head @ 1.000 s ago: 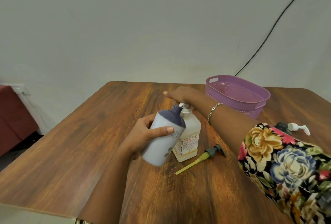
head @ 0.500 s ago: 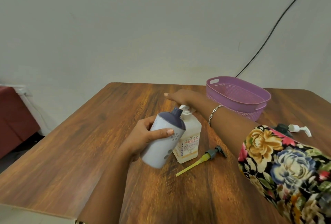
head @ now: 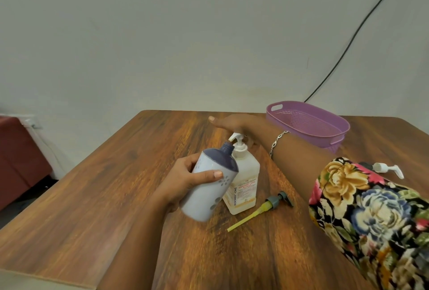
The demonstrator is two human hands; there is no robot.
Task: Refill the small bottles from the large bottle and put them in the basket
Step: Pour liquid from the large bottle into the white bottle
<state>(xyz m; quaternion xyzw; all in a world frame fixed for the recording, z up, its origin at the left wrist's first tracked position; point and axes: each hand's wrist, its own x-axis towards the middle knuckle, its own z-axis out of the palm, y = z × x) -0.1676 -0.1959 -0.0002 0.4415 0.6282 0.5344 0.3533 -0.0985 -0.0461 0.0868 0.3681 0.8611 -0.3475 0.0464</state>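
Lilac with a dark purple shoulder, the uncapped small bottle (head: 209,187) tilts at mid-table, its neck just beside the large bottle (head: 243,183) pump, the left hand (head: 183,180) wrapped around it. The right hand (head: 234,122) lies flat over the pump, fingers straight. The basket (head: 308,113) sits far right.

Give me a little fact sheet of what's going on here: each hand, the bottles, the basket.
left hand: grips the small bottle, tilted, its open neck by the nozzle of the large bottle
right hand: flat, fingers straight, over the large bottle's pump
large bottle: upright on the table
loose pump: lying on the table, yellow tube attached
basket: purple, far right, no bottle visible inside
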